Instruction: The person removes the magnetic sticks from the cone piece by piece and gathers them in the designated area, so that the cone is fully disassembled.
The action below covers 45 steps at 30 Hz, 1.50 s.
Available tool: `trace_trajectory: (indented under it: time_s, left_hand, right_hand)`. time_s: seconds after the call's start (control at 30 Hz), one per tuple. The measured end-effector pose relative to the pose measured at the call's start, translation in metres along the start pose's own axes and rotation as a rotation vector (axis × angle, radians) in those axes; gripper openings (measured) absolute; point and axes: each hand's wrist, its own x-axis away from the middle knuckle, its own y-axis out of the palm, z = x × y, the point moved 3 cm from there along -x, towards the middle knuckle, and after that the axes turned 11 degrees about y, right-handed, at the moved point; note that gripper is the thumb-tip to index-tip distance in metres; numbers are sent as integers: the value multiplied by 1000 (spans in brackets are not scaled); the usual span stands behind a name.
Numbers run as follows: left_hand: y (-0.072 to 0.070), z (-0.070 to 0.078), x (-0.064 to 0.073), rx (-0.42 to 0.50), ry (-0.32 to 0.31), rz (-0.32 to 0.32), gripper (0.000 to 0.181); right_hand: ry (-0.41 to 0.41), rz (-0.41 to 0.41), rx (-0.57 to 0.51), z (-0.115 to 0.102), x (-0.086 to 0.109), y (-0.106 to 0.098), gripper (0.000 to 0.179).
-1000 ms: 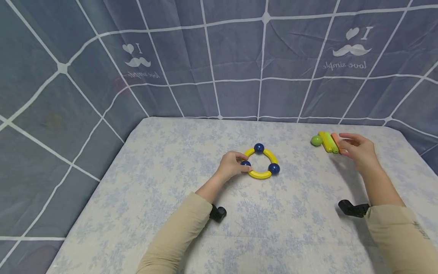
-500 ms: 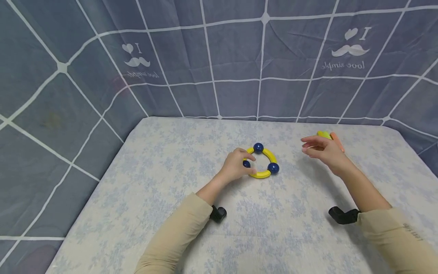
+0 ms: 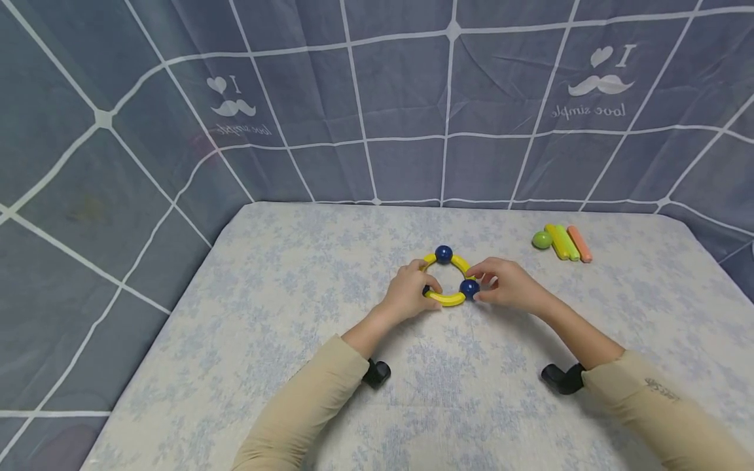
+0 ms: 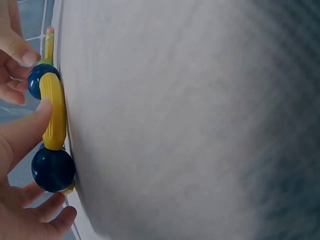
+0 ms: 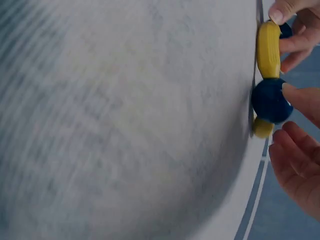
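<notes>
Across our worktop, our right grip, hold unclear, has joined our left grip clasping the ring: two-handed work now.

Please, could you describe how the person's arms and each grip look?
The left sleeve and right sleeve are beige; small dark lettering on the right is unreadable. A left wrist camera and right wrist camera, both black and stubby, protrude beside the sleeves. The left grip and right grip are gloveless.

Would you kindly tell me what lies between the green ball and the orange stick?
From the green ball, the head view shows a yellow stick, then a light green stick, side by side before the orange stick.
</notes>
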Motion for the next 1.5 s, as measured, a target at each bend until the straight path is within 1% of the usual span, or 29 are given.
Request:
trace_trajectory:
  time_s: [0.07,0.13,0.23,0.3,0.4,0.5,0.63,0.8,0.93,1.07,1.27,1.5]
  left_hand:
    - [0,-1,0,-2,-6,2,21]
    - [0,-1,-1,-8,-9,2,20]
    - [0,-2,0,-12,-5,2,19]
    - [1,-3,0,-14,2,8,19]
    - [1,-5,0,-5,19,21,19]
    - [2,-8,-1,10,39,34,18]
    - [2,-13,0,44,43,39,17]
    - [4,-17,0,73,27,31,17]
    - [5,-17,0,76,17,29,17]
    - [4,-17,0,71,12,28,17]
    - [4,-16,0,66,15,19,17]
    - [1,-12,-2,63,8,-7,16]
  right_hand:
    - [-13,-3,50,-2,-3,5,35]
    - [-33,7,125,-5,-5,10,34]
    - [-98,40,240,-11,-7,17,33]
    - [-148,67,298,-14,-8,20,32]
    - [-193,87,328,-18,-8,22,32]
    - [-198,81,331,-18,-8,21,32]
    - [-169,50,302,-12,-9,19,30]
    - [-116,-1,214,-2,-10,16,31]
    - [-92,-41,128,3,-12,15,31]
    - [-90,-66,43,6,-12,13,31]
    - [-67,-116,-67,11,-13,11,33]
    - [-34,-165,-98,12,-14,7,35]
